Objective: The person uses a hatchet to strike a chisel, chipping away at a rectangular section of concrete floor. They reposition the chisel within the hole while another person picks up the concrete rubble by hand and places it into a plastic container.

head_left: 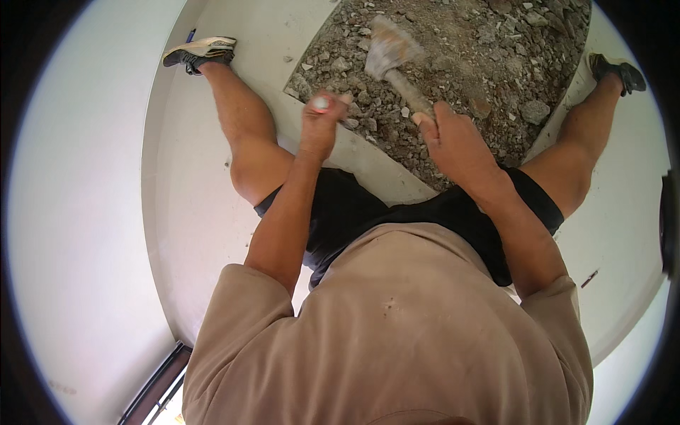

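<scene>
My right hand (460, 145) is closed round the pale handle of a hammer (406, 91). The hammer's broad, light head is raised up and to the left, smeared by motion. Closed as well, my left hand (322, 127) grips a tool whose round red and white end (321, 104) shows on top of the fist; its lower part is hidden. The left fist is over the left edge of a bed of broken rubble (489, 78), and the hammer head is over the rubble, apart from the left fist.
I sit with legs spread on a pale floor (198, 234), the rubble between them. My left shoe (200, 53) is by a white wall (78, 191), with a blue pen-like object (191, 35) beside it. A thin brown piece (589, 278) lies at right. A dark frame (157, 382) stands lower left.
</scene>
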A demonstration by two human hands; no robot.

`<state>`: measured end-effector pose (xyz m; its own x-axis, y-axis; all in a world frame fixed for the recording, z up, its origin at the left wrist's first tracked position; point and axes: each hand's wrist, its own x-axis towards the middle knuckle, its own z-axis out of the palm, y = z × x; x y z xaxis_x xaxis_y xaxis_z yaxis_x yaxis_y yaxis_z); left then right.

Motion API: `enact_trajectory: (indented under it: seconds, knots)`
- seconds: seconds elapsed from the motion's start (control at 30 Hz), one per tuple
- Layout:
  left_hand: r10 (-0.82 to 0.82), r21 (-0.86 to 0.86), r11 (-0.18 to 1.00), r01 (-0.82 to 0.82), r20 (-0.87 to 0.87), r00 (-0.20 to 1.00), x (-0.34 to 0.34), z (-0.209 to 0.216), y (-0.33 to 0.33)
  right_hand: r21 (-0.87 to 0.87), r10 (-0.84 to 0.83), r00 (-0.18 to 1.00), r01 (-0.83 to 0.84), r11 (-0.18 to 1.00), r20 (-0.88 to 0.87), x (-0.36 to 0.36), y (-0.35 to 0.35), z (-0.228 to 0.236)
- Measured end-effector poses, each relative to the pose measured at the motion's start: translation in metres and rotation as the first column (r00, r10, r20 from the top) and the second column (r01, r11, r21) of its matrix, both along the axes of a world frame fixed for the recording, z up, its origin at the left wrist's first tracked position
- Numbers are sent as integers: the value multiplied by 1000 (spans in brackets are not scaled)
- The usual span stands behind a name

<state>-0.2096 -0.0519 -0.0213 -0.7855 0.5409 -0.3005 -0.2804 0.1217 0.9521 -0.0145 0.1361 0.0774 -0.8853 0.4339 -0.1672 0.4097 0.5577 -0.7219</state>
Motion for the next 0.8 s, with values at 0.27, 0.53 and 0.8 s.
enact_trajectory:
  seconds: [0.27,0.53,0.8]
  knots:
    - [-6,156,988,-14,126,992,9,15,27,-148,-120,990,130,980,71,25,2,25]
    - [-143,-65,987,148,78,987,31,26,49,-261,-113,994,110,959,4,26,4,69]
    - [-102,13,995,102,6,995,47,7,50,168,89,992,-103,980,88,31,-9,10]
